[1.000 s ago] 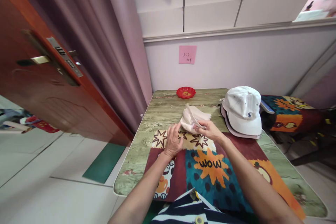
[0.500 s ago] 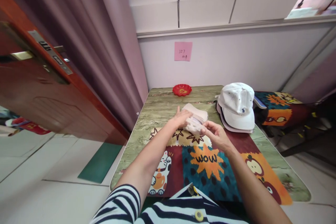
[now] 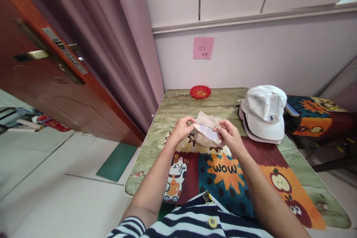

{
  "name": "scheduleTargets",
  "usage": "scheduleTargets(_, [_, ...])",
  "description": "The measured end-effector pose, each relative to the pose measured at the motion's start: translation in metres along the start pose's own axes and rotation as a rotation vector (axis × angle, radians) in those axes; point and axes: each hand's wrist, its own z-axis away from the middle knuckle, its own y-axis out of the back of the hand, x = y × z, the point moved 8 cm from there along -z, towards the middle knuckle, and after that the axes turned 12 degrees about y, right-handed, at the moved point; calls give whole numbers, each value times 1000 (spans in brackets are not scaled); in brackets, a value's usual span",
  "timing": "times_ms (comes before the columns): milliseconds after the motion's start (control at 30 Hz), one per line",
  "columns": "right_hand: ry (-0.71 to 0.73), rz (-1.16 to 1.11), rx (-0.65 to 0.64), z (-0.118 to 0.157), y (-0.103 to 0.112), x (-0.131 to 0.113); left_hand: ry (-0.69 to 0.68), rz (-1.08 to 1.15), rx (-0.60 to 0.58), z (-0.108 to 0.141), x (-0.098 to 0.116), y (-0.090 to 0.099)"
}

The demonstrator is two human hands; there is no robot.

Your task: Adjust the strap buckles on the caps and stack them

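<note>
A beige cap is held just above the table in front of me, its pale lilac inside facing up. My left hand pinches the cap's edge on the left between thumb and fingers. On the other side, my right hand has its thumb and fingers closed on the right edge, where a narrow pale strip sticks up; I cannot tell whether that is a strap or a tag. To the right stands a stack of caps with a white cap on top, bearing a small blue emblem.
A red scalloped dish sits at the back of the table. Below my hands lies a colourful printed mat. A pink note is stuck to the wall. The wooden door and a mauve curtain are on the left.
My left hand has gone from lying over the cap to pinching its left edge. The cap has opened up, showing more of its inside. The view has shifted slightly.
</note>
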Motion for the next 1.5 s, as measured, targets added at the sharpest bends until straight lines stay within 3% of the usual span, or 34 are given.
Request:
scheduleTargets(200, [11, 32, 81, -11, 4, 3, -200, 9, -336, 12, 32, -18])
scheduleTargets(300, [34, 42, 146, -18, 10, 4, -126, 90, -525, 13, 28, -26])
scheduleTargets(367, [56, 59, 160, -23, 10, 3, -28, 184, -576, 10, 20, -27])
scheduleTargets(567, [92, 137, 128, -29, 2, 0, 56, 399, -312, 2, 18, -9])
scheduleTargets(767, [89, 191, 92, -22, -2, 2, 76, 488, -128, 6, 15, -12])
scheduleTargets(900, [97, 280, 132, -18, 9, -5, 18, 483, -164, 6, 26, -25])
scheduleTargets(1100, [73, 231, 126, -13, 14, -13, -32, 432, -159, 4, 33, -34])
scheduleTargets(1267, [69, 314, 101, -13, 9, -12, -144, 256, -50, 5, 35, -28])
scheduleTargets(1500, [80, 460, 65, -18, 7, -15, -439, -64, 225, 15, 52, -12])
